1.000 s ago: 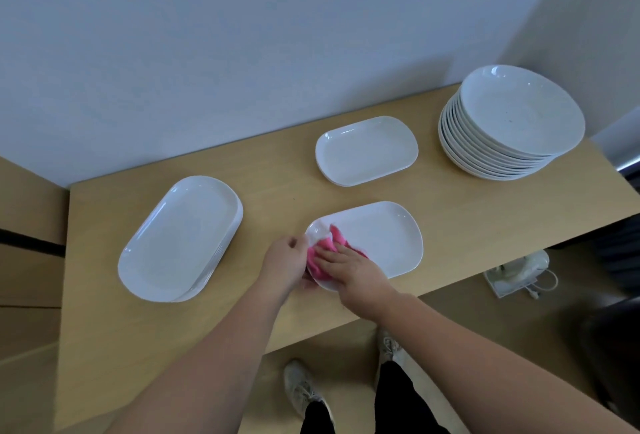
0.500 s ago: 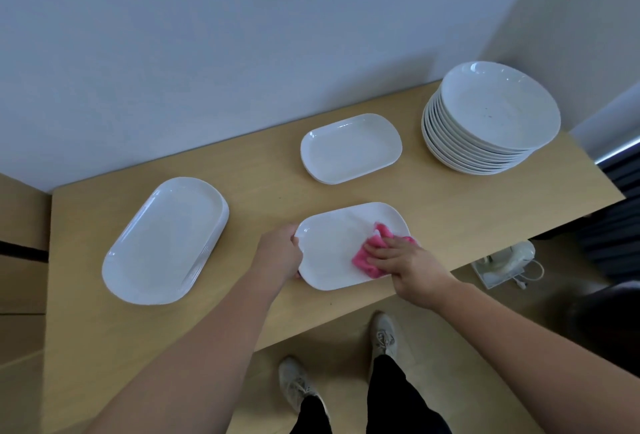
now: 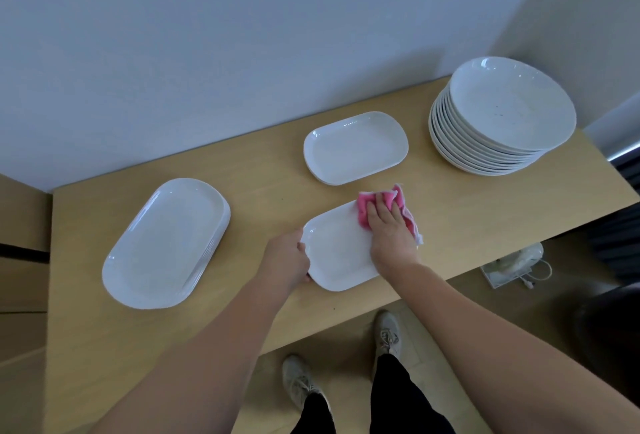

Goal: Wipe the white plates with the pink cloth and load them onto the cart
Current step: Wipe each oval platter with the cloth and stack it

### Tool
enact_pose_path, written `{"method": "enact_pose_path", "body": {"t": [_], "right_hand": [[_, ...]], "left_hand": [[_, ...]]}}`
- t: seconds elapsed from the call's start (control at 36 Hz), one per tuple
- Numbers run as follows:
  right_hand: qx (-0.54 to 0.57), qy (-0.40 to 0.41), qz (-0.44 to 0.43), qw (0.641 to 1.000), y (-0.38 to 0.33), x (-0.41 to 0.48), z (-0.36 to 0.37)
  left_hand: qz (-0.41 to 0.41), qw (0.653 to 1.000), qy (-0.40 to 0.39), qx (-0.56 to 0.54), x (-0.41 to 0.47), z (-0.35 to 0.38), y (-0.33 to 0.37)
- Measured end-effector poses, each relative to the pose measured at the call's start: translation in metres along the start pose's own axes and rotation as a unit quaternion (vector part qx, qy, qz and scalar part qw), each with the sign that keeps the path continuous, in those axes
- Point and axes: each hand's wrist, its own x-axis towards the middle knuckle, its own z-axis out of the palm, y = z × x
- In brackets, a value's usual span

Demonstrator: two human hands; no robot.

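Note:
A small white rectangular plate point(image 3: 337, 253) lies near the front edge of the wooden table point(image 3: 263, 198). My left hand point(image 3: 287, 258) grips its left rim. My right hand point(image 3: 389, 225) presses the pink cloth point(image 3: 363, 208) flat onto the plate's far right corner, fingers straight. Part of the cloth hangs past the plate's right side. Behind it sits a small stack of similar rectangular plates point(image 3: 356, 147). A stack of large oval plates point(image 3: 166, 243) lies at the left.
A tall stack of round white plates point(image 3: 502, 114) stands at the table's back right by the wall. A white device with a cable point(image 3: 516, 265) lies on the floor under the table's right end. My feet are below the front edge.
My right hand has swept the pink cloth from the plate's left end across to its far right corner. My left hand has kept its hold on the left rim.

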Motion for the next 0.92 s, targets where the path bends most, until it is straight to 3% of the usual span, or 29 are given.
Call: {"method": "enact_pose_path", "body": {"t": [0.19,0.39,0.56,0.69,0.81,0.92], "right_hand": [[0.036,-0.049,-0.015,0.998,-0.007,-0.001,0.001],[-0.034,-0.115,-0.163,0.979,-0.051,-0.017,0.007],[-0.038,-0.128,-0.201,0.97,-0.052,-0.026,-0.004],[0.004,-0.099,-0.212,0.972,-0.052,-0.031,0.001],[0.003,-0.152,-0.275,0.949,-0.035,-0.031,0.003],[0.058,-0.181,-0.281,0.941,-0.014,-0.037,0.001]], "left_hand": [[0.007,1.0,-0.004,-0.028,0.0,0.0,-0.003],[0.009,0.996,-0.016,-0.092,-0.004,-0.004,-0.002],[-0.083,0.976,-0.037,-0.198,0.001,-0.009,0.005],[-0.041,0.996,-0.004,-0.084,0.009,-0.007,0.01],[-0.022,1.0,0.009,-0.01,0.012,-0.006,0.013],[-0.006,0.999,0.014,0.044,0.016,-0.006,0.012]]}}
